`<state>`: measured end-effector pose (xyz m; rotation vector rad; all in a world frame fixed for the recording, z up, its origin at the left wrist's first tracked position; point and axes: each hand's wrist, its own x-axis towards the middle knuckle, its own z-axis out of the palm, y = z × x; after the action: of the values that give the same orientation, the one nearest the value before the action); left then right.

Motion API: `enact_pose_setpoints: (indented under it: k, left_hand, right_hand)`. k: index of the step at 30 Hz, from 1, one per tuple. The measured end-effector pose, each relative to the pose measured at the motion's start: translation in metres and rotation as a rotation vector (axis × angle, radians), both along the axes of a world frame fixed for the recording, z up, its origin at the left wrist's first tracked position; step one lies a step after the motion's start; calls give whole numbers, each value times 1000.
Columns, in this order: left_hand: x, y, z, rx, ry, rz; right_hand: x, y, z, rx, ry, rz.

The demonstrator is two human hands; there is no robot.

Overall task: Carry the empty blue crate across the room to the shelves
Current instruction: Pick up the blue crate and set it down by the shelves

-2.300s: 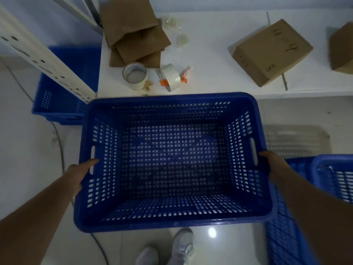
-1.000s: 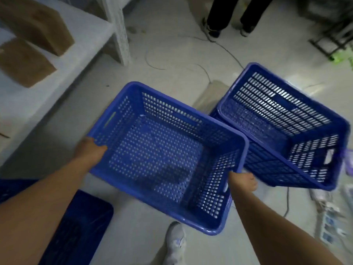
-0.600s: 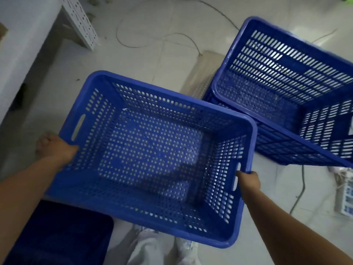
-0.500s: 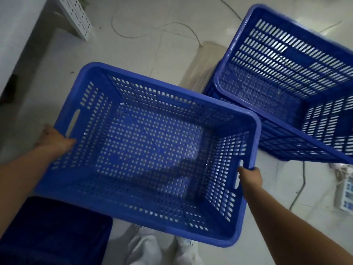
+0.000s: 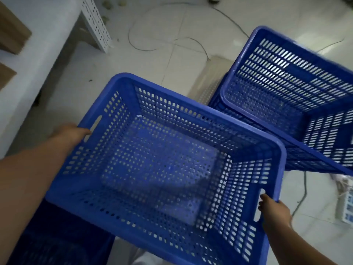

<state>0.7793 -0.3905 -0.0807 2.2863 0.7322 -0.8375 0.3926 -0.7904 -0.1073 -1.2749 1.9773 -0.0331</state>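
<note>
Room: I see a pale tiled floor (image 5: 152, 60) with thin loose cables (image 5: 145, 37) trailing across it — a snag risk underfoot, I judge.
Shelving: a white shelf (image 5: 44, 35) stands at my left on a perforated upright (image 5: 95, 22), with brown cardboard boxes (image 5: 11, 33) on it.
Neighbouring crates: a second blue crate (image 5: 298, 96) sits tilted on the floor just right of my load; a darker crate (image 5: 53, 243) lies below it at lower left.
Blue crate (image 5: 162, 169): empty, held off the floor between my arms, slightly skewed.
Handling: perforated moulded plastic — I judge it light and stiff, smooth on the rim.
Hold points: the slot handles in the two short end walls.
Left hand (image 5: 70, 133): closed on the left end wall just beside the slot.
Right hand (image 5: 275, 213): fingers (image 5: 264, 197) hooked at the right slot.
Power strip (image 5: 345, 205): on the floor at far right.
</note>
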Motion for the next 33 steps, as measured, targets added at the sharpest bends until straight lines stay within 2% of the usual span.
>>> enact_pose_setpoints:
  k: [3, 5, 10, 12, 14, 19, 23, 26, 33]
  left_hand:
    - [-7, -1, 37, -18, -98, 49]
    - [-26, -23, 105, 9, -189, 78]
    - [-64, -20, 271, 177, -356, -43]
    - [-78, -9, 334, 237, -384, -90]
    - [-95, 8, 392, 246, -423, -34]
    - [-159, 86, 493, 147, -482, 264]
    - [-240, 167, 522, 95, -444, 422]
    - [-320, 218, 519, 41, -396, 595]
    - [-502, 318, 473, 5, -304, 1013]
  right_hand:
    - [-15, -2, 40, -5, 2, -60]
    - [-24, -1, 74, 11, -30, -99]
    - [-28, -8, 187, 54, -185, -144]
    - [-28, -9, 230, 95, -256, -94]
    - [-18, -7, 279, 90, -330, -7]
    - [27, 7, 393, 22, -404, 264]
    - [63, 50, 461, -59, -409, 539]
    - [93, 102, 495, -85, -403, 746]
    - [136, 255, 478, -85, -366, 1198]
